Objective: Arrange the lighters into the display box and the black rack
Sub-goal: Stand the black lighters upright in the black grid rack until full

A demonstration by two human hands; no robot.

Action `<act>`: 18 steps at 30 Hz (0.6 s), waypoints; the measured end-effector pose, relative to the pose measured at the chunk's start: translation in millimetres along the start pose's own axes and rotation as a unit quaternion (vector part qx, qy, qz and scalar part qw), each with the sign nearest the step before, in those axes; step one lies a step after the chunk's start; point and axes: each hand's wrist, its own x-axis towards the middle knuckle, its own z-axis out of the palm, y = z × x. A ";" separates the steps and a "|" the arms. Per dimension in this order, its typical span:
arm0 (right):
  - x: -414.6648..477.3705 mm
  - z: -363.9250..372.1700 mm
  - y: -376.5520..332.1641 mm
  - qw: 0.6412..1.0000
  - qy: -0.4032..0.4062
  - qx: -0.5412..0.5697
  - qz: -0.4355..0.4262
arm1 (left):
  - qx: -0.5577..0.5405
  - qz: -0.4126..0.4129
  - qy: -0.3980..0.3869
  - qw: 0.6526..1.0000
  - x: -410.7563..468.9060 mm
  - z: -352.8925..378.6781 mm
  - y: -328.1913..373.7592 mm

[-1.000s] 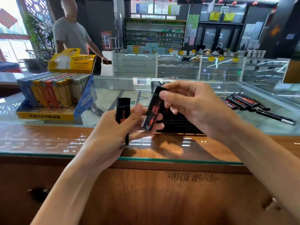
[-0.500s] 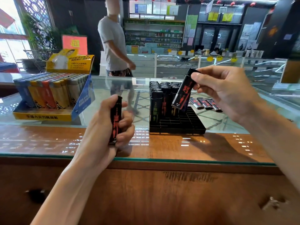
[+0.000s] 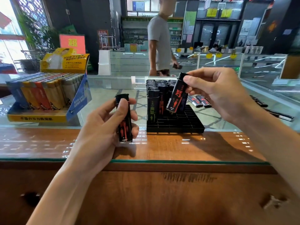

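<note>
My left hand (image 3: 103, 127) grips an upright black lighter with red print (image 3: 124, 120) above the counter, left of the black rack (image 3: 183, 125). My right hand (image 3: 215, 91) pinches a second black lighter with red print (image 3: 176, 95) by its top, tilted, its base just over the rack's middle slots. Several black lighters (image 3: 155, 96) stand in the rack's back rows; the front slots are bare. The display box (image 3: 42, 117) at the left holds rows of blue, yellow, orange and grey lighters.
Loose black lighters (image 3: 200, 101) lie on the glass counter (image 3: 162, 148) right of the rack, and more (image 3: 276, 114) further right behind my right arm. A person in a grey shirt (image 3: 160, 46) stands beyond the counter. The counter's wooden front edge is near me.
My right hand has carried its lighter from beside my left hand up and right, then down over the rack. My left hand has kept its lighter, turned upright. The person behind walked right.
</note>
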 end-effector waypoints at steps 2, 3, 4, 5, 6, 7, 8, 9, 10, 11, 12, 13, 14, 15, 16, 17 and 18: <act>1.4 -3.4 0.7 0.999 0.022 -0.044 -0.024 | 0.009 0.000 0.004 1.000 1.1 0.9 -0.1; 2.3 -6.1 0.5 0.997 0.035 -0.064 -0.035 | 0.013 -0.001 0.004 1.000 1.8 1.4 -0.4; 3.1 -9.2 0.1 0.995 0.046 -0.078 -0.043 | 0.017 -0.003 0.004 1.000 2.3 1.5 -0.7; 3.8 -12.7 -0.5 0.994 0.054 -0.088 -0.047 | 0.020 -0.006 0.003 1.000 2.8 1.8 -0.9; 4.1 -16.1 -0.8 0.993 0.060 -0.093 -0.047 | 0.023 -0.008 0.003 1.000 3.3 1.7 -1.1; 4.0 -19.3 -0.5 0.992 0.065 -0.097 -0.045 | 0.026 -0.010 0.003 1.000 3.8 1.2 -1.3; 4.0 -21.8 0.2 0.992 0.070 -0.100 -0.041 | 0.029 -0.013 0.003 0.999 4.4 0.7 -1.8; 3.9 -24.1 1.3 0.991 0.074 -0.103 -0.038 | 0.032 -0.016 0.001 0.999 5.1 0.1 -2.0; 3.8 -25.7 2.8 0.991 0.076 -0.107 -0.034 | 0.033 -0.020 -0.001 0.999 5.7 -0.4 -2.4; 3.9 -27.2 4.5 0.990 0.077 -0.113 -0.031 | 0.034 -0.024 -0.003 0.999 6.3 -0.8 -2.7; 4.1 -28.9 6.4 0.990 0.077 -0.117 -0.029 | 0.035 -0.028 -0.004 0.999 6.9 -0.9 -3.0; 4.8 -30.9 8.5 0.989 0.076 -0.121 -0.028 | 0.037 -0.033 -0.005 0.999 7.3 -1.1 -3.2; 5.9 -33.2 10.8 0.988 0.076 -0.128 -0.030 | 0.036 -0.038 -0.006 0.999 7.6 -1.4 -3.5; 7.1 -35.6 13.1 0.987 0.077 -0.136 -0.033 | 0.034 -0.043 -0.007 0.998 8.0 -1.8 -4.0; 8.7 -37.7 15.6 0.986 0.078 -0.145 -0.036 | 0.031 -0.048 -0.010 0.998 8.3 -2.5 -4.5; 10.7 -39.7 18.3 0.984 0.079 -0.153 -0.038 | 0.029 -0.051 -0.014 0.998 8.5 -3.4 -4.9; 13.1 -40.7 20.9 0.983 0.079 -0.162 -0.040 | 0.028 -0.053 -0.017 0.998 8.5 -4.1 -5.2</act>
